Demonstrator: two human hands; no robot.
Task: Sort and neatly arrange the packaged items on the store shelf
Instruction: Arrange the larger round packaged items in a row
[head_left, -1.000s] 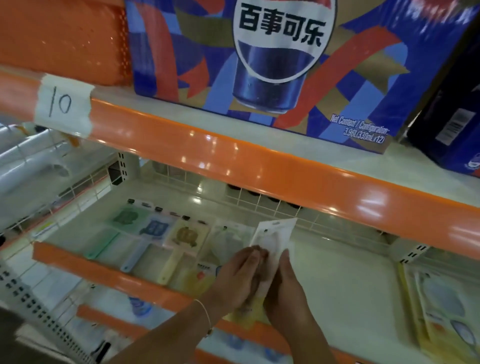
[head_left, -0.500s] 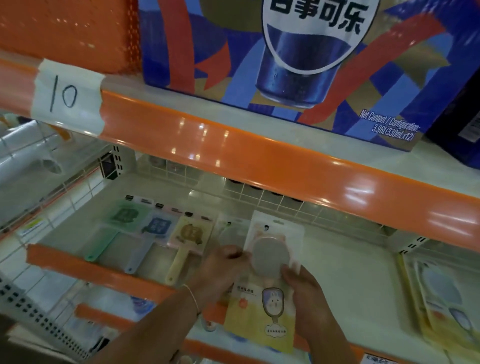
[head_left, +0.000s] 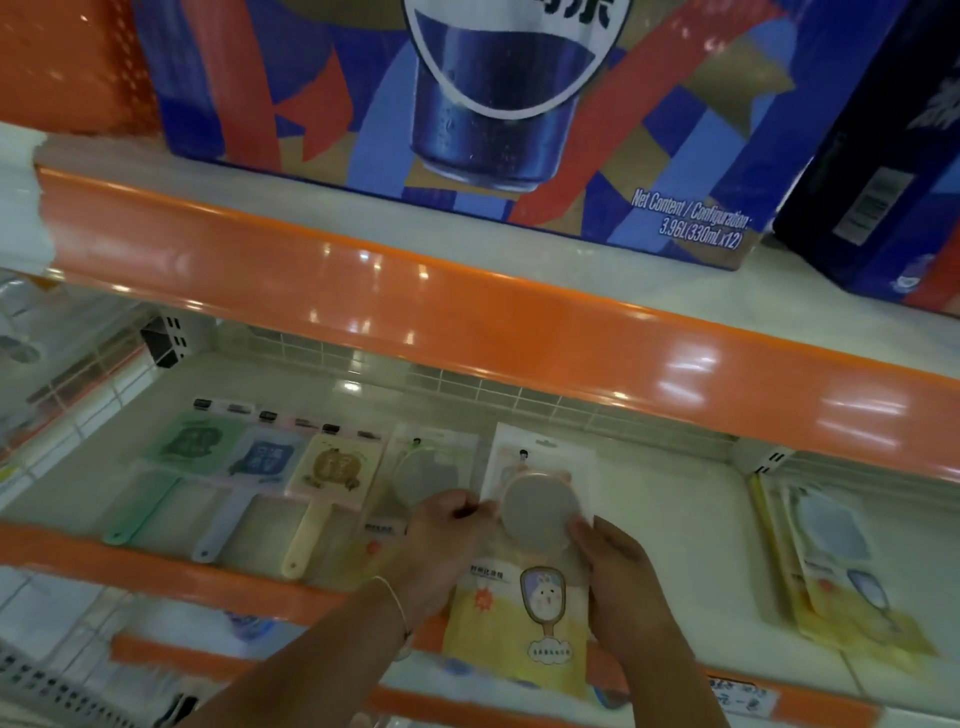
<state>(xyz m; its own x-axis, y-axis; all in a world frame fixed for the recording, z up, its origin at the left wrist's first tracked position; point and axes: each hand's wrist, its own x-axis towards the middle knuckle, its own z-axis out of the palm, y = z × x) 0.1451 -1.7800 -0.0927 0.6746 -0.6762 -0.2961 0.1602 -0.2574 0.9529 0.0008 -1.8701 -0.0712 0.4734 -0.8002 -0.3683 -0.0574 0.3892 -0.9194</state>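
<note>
Both hands are on the same mirror pack (head_left: 537, 519), left hand (head_left: 447, 545) pinching its left edge and right hand (head_left: 618, 577) curled round the right side, so it lies flat on the white shelf (head_left: 675, 519) with its bottom end hanging over the orange front lip. Off to the left of the left hand sit a green paddle mirror (head_left: 195, 447), a blue one (head_left: 262, 460), a yellow one (head_left: 335, 470) and another round-mirror pack (head_left: 431, 467) touching that hand. Well right of the right hand there's a messy stack of packs (head_left: 841, 561), and the cola carton (head_left: 467, 104) is on the shelf above.
</note>
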